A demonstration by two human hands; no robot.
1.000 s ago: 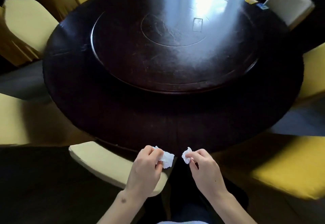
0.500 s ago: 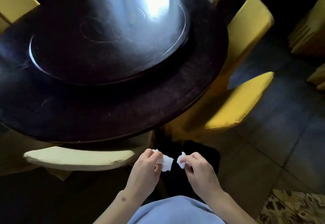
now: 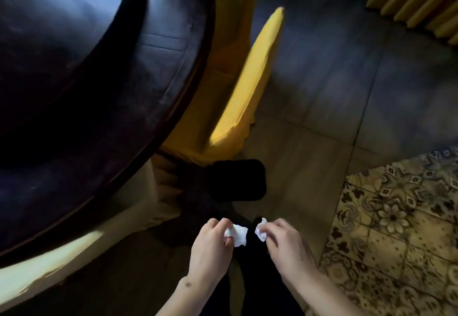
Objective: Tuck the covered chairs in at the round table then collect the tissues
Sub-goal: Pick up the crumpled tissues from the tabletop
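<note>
- While both sets of fingers are curled tight, each pinches its own scrap: the left hand [image 3: 210, 246] grips a crumpled white tissue [image 3: 238, 234] between thumb and fingertips, and the right hand [image 3: 285, 243] holds a smaller wad [image 3: 260, 229] the same way.
- The two tissues sit near each other but apart, held low in front of the body, over the dark trousers and away from the round table [image 3: 104, 87].
- Beside the table edge, a yellow covered chair [image 3: 250, 80] stands pushed in close; a paler covered chair [image 3: 74, 261] sits at the lower left, its seat under the rim.
- Judging by this, tucking looks done for the chairs in view and collecting is the step in hand, with two pieces already gathered.
- The next move probably calls for passing one wad into the other hand to free fingers, then looking for any tissue left, or for somewhere to drop them; no bin shows here.
- Grey tiles and a patterned rug [image 3: 396, 229] lie to the right.
</note>
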